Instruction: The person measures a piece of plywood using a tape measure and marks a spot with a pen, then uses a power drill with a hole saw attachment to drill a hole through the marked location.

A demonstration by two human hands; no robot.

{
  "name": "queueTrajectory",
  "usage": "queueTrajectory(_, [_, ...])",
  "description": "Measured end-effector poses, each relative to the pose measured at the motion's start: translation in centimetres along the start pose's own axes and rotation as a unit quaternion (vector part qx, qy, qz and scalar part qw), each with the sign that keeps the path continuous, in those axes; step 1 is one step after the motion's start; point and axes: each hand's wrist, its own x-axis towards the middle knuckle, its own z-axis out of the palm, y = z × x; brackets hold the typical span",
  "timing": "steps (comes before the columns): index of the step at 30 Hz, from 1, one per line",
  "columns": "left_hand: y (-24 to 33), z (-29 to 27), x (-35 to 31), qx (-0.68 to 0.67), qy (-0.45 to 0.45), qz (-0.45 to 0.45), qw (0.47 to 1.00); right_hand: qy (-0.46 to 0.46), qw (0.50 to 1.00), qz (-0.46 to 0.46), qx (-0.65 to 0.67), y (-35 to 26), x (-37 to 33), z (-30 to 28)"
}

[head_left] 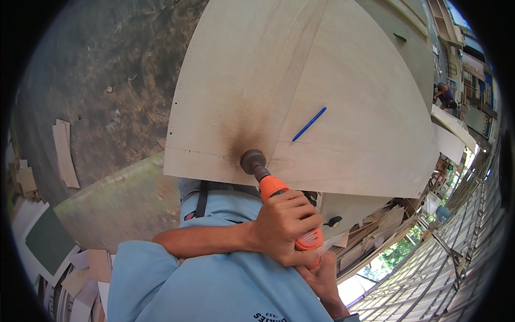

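Observation:
An orange power drill with a dark round hole saw at its front is in both my hands. My left hand wraps over the drill's body. At the rear end my right hand is closed around it, partly hidden by the left hand and the drill. The hole saw's rim meets a pale plywood sheet near its front edge; whether it has cut in cannot be seen. Brown scorching or dust spreads on the wood just beyond it. A blue pen lies on the sheet to the right.
Dark, stained boarding lies left of the sheet, with a wood offcut on it. Scrap boards are piled at lower left, and stacked strips at right. Another person is at the far right.

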Motion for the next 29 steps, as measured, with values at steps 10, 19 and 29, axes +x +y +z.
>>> queueTrajectory(10, [3.4, 3.0, 1.0, -0.007, -0.101, 0.051, 0.994, 0.176, 0.979, -0.042, 0.094, 3.5, -5.2, 2.7])
queueTrajectory(19, [4.7, 5.4, 2.2, 0.166, -0.475, 0.025, 0.864, 0.464, 0.833, -0.083, 0.288, 7.4, -2.6, 14.1])
queueTrajectory(29, [1.6, 3.5, -0.3, 0.180, -0.279, 0.188, 0.924, 0.407, 0.764, -0.207, 0.455, 12.9, 13.2, 19.9])
